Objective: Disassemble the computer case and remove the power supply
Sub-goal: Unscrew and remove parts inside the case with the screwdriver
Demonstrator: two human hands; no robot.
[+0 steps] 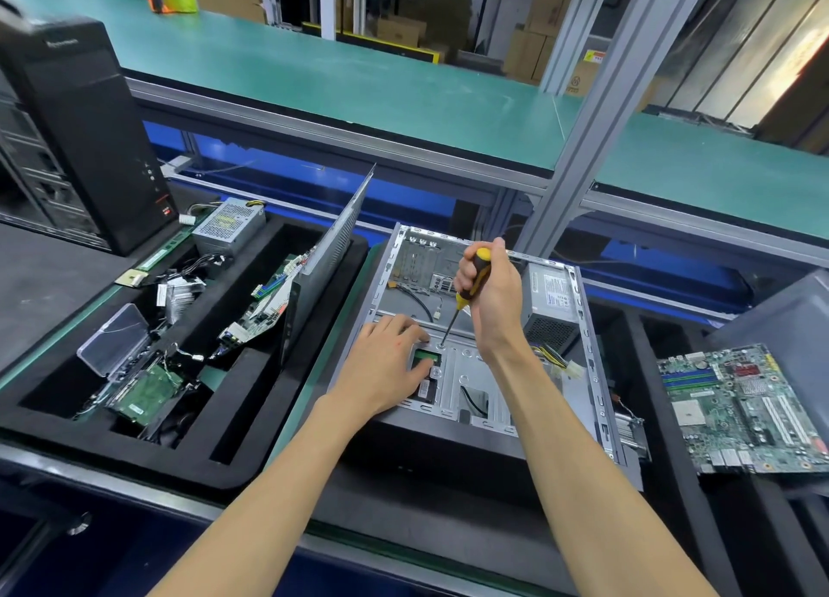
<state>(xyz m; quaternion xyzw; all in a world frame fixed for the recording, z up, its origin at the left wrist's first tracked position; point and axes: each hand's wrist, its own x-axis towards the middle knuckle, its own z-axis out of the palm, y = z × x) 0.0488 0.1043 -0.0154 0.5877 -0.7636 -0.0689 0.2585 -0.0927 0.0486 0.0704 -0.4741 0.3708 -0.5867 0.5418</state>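
While the computer case (475, 327) is lying open on its side on the desk (287, 412), the right hand (491, 300) is gripping a yellow-and-black screwdriver (469, 284), fingers curled round the handle, shaft tilting down and left, tip sitting on a screw (442, 346) on the case's metal floor. Left hand (386, 363) is resting flat on the same floor just left of the tip, fingers spread and mostly straight, thumb lying beside a small green board (426, 358) in a cutout. Power supply (551, 305) is sitting inside the case, in the far right corner against the wall, label facing up, vent grille facing the camera, yellow-and-black cable bundle (558, 363) trailing out toward the near side. Left of the case, a black foam tray (251, 417) is holding pulled parts: a second grey power supply (229, 224) at the far end, a circuit board (264, 309), a hard drive (143, 394), a clear plastic cover (114, 338). A grey side panel (336, 233) is leaning upright between tray and case. Right of the case, a green motherboard (744, 408) is lying flat. A black tower (76, 121) is standing at far left.
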